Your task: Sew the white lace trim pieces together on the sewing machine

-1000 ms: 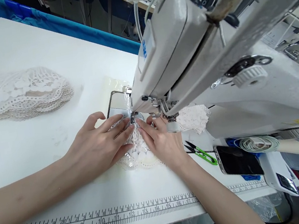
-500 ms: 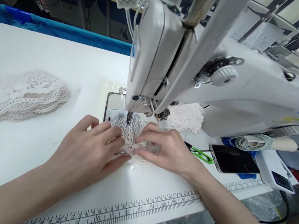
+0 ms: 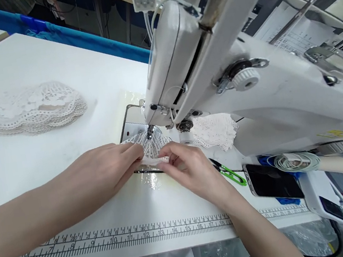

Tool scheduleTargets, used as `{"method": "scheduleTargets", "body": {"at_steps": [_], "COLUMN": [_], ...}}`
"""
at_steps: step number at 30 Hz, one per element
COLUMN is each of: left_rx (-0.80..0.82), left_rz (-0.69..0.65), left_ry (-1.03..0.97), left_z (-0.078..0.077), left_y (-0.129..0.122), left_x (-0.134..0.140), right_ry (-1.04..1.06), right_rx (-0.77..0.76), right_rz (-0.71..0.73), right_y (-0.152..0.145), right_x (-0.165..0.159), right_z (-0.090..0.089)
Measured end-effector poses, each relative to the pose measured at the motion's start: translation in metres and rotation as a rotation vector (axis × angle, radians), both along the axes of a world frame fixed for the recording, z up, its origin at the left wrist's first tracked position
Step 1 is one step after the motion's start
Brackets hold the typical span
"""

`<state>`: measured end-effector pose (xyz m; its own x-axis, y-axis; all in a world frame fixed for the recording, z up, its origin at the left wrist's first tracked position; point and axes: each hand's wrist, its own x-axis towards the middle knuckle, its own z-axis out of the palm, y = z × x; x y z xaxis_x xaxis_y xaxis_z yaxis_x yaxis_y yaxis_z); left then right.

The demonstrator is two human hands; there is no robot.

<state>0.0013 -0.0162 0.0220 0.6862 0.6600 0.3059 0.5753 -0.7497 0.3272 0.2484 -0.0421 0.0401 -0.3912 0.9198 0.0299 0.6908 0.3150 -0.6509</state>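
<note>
A piece of white lace [image 3: 153, 144] lies under the presser foot [image 3: 149, 132] of a white sewing machine [image 3: 167, 56]. My left hand [image 3: 112, 165] is closed on the near left edge of the lace, its fingers curled and partly hidden from view. On the right side, my right hand [image 3: 188, 166] pinches the same near edge between thumb and fingers. Between both hands the edge is folded and slightly raised over the metal plate [image 3: 131, 117]. The needle tip is too small to make out.
A stack of lace pieces [image 3: 31, 108] lies on the left. More white lace [image 3: 215, 130] sits beneath the machine arm. Green thread snips [image 3: 232, 175], a phone [image 3: 272, 180] and a white device [image 3: 322, 198] lie to the right. A ruler strip [image 3: 136, 235] runs along the front edge.
My left fingers have gone from spread above the lace to closed on its edge. The near edge is now gathered up between both hands. The view has shifted slightly.
</note>
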Motion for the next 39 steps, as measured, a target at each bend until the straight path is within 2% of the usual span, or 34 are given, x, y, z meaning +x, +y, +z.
{"method": "scheduleTargets", "body": {"at_steps": [4, 6, 8, 13, 17, 19, 21, 23, 25, 27, 29, 31, 39], "left_rx": [-0.095, -0.126, -0.191, -0.377, -0.479, -0.482, -0.44, -0.303, -0.035, 0.272, 0.463, 0.509, 0.39], "left_rz": [-0.062, -0.088, -0.107, -0.211, -0.258, -0.25, -0.247, -0.269, -0.283, -0.234, -0.17, -0.12, -0.103], "left_ry": [0.076, 0.1, 0.1, -0.011, -0.046, -0.056, -0.085, -0.096, -0.066, -0.035, 0.025, 0.071, 0.062], "left_z": [0.0, 0.002, 0.004, 0.014, 0.022, 0.021, 0.015, 0.005, -0.008, -0.018, -0.025, -0.029, -0.038], "left_y": [0.027, 0.043, 0.058, 0.074, 0.07, 0.064, 0.056, 0.046, 0.035, 0.023, 0.012, 0.004, -0.005], "left_x": [0.008, 0.012, 0.015, 0.014, 0.009, 0.007, 0.006, 0.005, 0.004, 0.003, 0.003, 0.001, -0.003], "right_ry": [-0.077, -0.049, -0.032, -0.045, -0.037, -0.018, 0.004, -0.006, -0.077, -0.173, -0.233, -0.242, -0.216], "right_rx": [0.29, 0.462, 0.549, 0.473, 0.402, 0.382, 0.373, 0.376, 0.421, 0.509, 0.581, 0.597, 0.586], "right_rz": [0.028, -0.045, -0.12, -0.173, -0.178, -0.157, -0.118, -0.052, 0.027, 0.083, 0.112, 0.123, 0.126], "right_y": [0.003, 0.006, 0.009, 0.014, 0.014, 0.013, 0.01, 0.007, 0.004, 0.001, -0.001, -0.003, -0.003], "right_x": [-0.004, -0.005, -0.005, -0.004, -0.007, -0.008, -0.009, -0.008, -0.007, -0.005, -0.004, -0.004, -0.005], "right_z": [-0.013, -0.019, -0.022, -0.024, -0.025, -0.025, -0.024, -0.022, -0.021, -0.02, -0.02, -0.021, -0.021]}}
